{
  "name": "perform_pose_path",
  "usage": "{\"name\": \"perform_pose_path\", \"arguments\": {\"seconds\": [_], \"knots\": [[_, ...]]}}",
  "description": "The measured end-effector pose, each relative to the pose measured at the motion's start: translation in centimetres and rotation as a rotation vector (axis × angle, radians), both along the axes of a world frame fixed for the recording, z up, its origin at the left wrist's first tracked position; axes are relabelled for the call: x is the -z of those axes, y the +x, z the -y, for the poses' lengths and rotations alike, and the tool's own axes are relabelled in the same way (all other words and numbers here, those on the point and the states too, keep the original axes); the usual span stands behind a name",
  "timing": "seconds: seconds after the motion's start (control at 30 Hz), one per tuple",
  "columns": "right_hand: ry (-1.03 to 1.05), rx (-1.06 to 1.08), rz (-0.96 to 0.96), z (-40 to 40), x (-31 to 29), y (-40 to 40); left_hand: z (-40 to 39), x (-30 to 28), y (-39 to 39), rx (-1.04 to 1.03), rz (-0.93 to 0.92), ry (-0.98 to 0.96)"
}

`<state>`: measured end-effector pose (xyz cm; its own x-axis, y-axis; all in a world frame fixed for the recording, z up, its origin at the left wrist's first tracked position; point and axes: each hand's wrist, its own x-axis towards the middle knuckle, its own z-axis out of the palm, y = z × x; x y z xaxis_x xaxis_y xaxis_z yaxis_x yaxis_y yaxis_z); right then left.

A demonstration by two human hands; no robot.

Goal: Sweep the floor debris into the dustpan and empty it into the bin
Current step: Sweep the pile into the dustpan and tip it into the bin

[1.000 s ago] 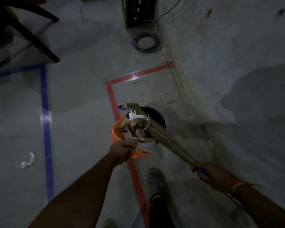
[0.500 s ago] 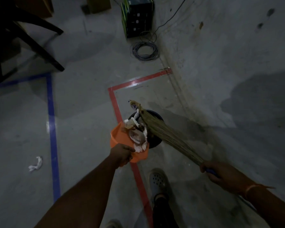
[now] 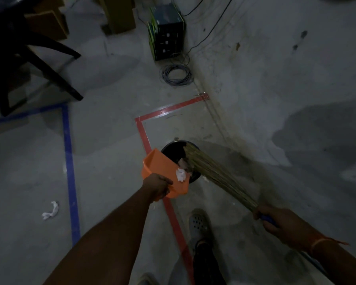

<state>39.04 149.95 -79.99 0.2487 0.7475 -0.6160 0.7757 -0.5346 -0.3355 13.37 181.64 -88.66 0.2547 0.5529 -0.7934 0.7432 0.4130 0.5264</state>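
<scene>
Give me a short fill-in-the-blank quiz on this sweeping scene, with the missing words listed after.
1. The left hand grips a dustpan coloured ____.
2. The right hand holds the ____, whose bristles reach over the black bin.
3. A crumpled white scrap lies on the floor left of the ____ tape line.
4. The bin stands just right of the ____ tape line.

Missing words: orange; broom; blue; red
</scene>
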Motion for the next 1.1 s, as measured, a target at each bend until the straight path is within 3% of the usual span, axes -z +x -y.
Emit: {"name": "perform_pose_path", "arguments": {"seconds": [0.33, 0.9, 1.1], "knots": [[0.01, 0.08, -0.04, 2.8, -3.2, -6.0, 2.9, -4.9, -4.3, 0.065, 0.013, 0.037], [-0.004, 0.078, -0.319, -6.8, -6.1, -6.5, 5.6, -6.3, -12.8, -0.317, 0.158, 0.076], [0.022, -0.018, -0.342, -9.9, -6.4, -9.2, 7.5, -6.4, -16.2, -0.475, 0.239, 0.06]]}}
